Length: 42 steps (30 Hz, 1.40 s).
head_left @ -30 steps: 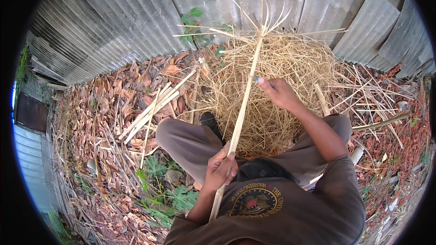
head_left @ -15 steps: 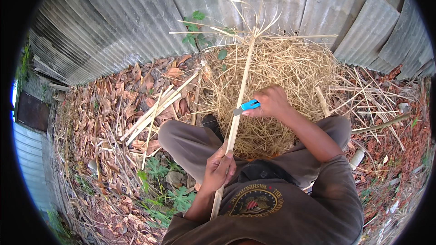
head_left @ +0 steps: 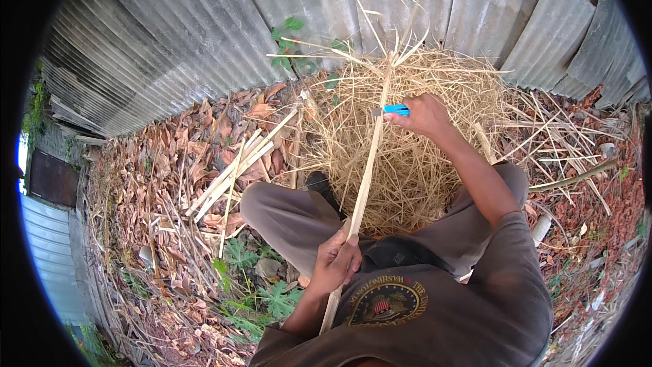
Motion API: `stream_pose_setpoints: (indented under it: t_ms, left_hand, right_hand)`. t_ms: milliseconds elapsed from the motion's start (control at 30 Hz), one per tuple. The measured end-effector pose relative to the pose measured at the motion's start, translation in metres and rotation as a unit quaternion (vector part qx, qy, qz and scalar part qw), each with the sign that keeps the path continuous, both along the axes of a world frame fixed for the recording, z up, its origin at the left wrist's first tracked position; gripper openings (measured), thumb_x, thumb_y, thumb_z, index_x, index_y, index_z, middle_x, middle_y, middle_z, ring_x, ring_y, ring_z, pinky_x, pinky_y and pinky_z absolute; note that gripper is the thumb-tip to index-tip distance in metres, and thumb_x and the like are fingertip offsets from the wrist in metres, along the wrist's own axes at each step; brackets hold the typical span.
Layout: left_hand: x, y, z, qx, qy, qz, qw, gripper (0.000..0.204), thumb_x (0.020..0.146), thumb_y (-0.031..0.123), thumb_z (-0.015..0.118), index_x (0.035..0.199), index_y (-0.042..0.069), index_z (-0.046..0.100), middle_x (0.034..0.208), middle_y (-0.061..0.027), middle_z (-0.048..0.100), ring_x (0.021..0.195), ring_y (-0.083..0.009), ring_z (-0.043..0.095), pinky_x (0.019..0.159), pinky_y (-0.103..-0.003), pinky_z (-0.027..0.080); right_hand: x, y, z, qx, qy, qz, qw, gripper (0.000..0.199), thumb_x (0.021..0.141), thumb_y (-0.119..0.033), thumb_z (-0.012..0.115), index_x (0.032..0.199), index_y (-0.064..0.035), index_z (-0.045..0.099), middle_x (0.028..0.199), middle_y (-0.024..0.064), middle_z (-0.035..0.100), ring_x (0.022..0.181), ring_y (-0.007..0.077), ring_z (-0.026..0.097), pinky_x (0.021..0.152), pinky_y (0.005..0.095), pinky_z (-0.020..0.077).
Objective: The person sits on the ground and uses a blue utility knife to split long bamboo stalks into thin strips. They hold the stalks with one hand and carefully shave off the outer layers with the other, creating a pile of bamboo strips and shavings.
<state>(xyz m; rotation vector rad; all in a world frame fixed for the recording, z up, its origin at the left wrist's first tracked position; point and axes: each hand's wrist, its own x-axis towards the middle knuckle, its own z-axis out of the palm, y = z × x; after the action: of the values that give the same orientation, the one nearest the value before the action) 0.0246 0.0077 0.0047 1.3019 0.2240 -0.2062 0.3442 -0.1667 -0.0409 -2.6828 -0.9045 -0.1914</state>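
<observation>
A long pale strip, bamboo by its look (head_left: 367, 172), runs from my lap up and away, tilted slightly right. Thin curled shavings (head_left: 401, 54) fan out from its far end. My left hand (head_left: 337, 258) is closed round the strip's near part, just above my lap. In my right hand (head_left: 425, 115) is a blue utility knife (head_left: 396, 109), gripped by its handle. Its grey blade (head_left: 377, 112) points left and lies against the strip, a little below the shavings. The fingers under the knife's handle are partly hidden.
A heap of straw-like shavings (head_left: 421, 170) lies between and beyond my crossed legs. Split strips (head_left: 238, 170) rest on dry leaves to the left, and more thin sticks (head_left: 564, 143) lie to the right. A corrugated metal fence (head_left: 190, 41) closes off the far side.
My right hand has slid the knife away from me along the strip, toward its far end. My left hand keeps its hold, and the strip's far end has shifted slightly right.
</observation>
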Motion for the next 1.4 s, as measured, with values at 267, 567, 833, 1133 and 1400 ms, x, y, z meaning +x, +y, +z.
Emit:
stream_pose_setpoints:
  t_ms: [267, 567, 833, 1133, 1400]
  left_hand:
    - [-0.013, -0.005, 0.011, 0.033, 0.028, -0.034, 0.998, 0.044, 0.103, 0.017, 0.042, 0.146, 0.010, 0.035, 0.058, -0.0016, 0.049, 0.039, -0.0052, 0.040, 0.036, -0.020, 0.033]
    - [-0.013, 0.004, 0.007, -0.017, 0.039, -0.021, 0.999, 0.042, 0.103, 0.016, 0.042, 0.144, 0.009, 0.037, 0.058, -0.0032, 0.049, 0.037, -0.0066, 0.039, 0.036, -0.020, 0.033]
    - [-0.012, 0.005, 0.007, 0.003, 0.001, 0.038, 0.999, 0.045, 0.102, 0.014, 0.041, 0.147, 0.008, 0.033, 0.059, -0.0044, 0.050, 0.037, -0.0066, 0.039, 0.035, -0.020, 0.035]
    - [-0.018, -0.008, 0.004, 0.045, -0.033, 0.066, 0.996, 0.046, 0.100, 0.012, 0.048, 0.144, 0.005, 0.038, 0.064, 0.0012, 0.048, 0.054, -0.0049, 0.045, 0.046, -0.019, 0.035]
    - [-0.015, -0.009, 0.004, 0.028, -0.023, 0.067, 0.997, 0.045, 0.101, 0.015, 0.046, 0.144, 0.005, 0.037, 0.059, -0.0005, 0.046, 0.048, -0.0060, 0.042, 0.045, -0.020, 0.034]
  right_hand:
    - [0.038, -0.025, 0.007, -0.005, 0.018, -0.160, 0.987, 0.082, 0.079, -0.083, 0.035, 0.069, -0.0078, 0.065, 0.052, 0.0075, 0.056, 0.052, 0.0222, 0.060, 0.050, 0.0378, 0.0466]
    - [0.027, -0.013, 0.003, 0.226, 0.355, -0.174, 0.890, 0.082, 0.082, -0.083, 0.028, 0.054, -0.0090, 0.045, 0.045, -0.0017, 0.033, 0.042, 0.0155, 0.039, 0.042, 0.0367, 0.0348]
    - [-0.078, 0.000, 0.029, 0.113, 0.098, 0.073, 0.986, 0.068, 0.083, -0.073, 0.047, 0.061, -0.0106, 0.062, 0.045, 0.0053, 0.050, 0.044, 0.0239, 0.055, 0.046, 0.0382, 0.0451]
    - [-0.068, 0.004, 0.018, 0.125, -0.057, 0.095, 0.986, 0.066, 0.077, -0.073, 0.056, 0.055, -0.0113, 0.060, 0.042, 0.0049, 0.049, 0.037, 0.0234, 0.053, 0.040, 0.0368, 0.0430]
    - [-0.081, 0.013, 0.017, 0.143, -0.104, 0.157, 0.972, 0.075, 0.074, -0.084, 0.046, 0.047, -0.0141, 0.047, 0.040, 0.0001, 0.042, 0.034, 0.0175, 0.045, 0.037, 0.0340, 0.0353]
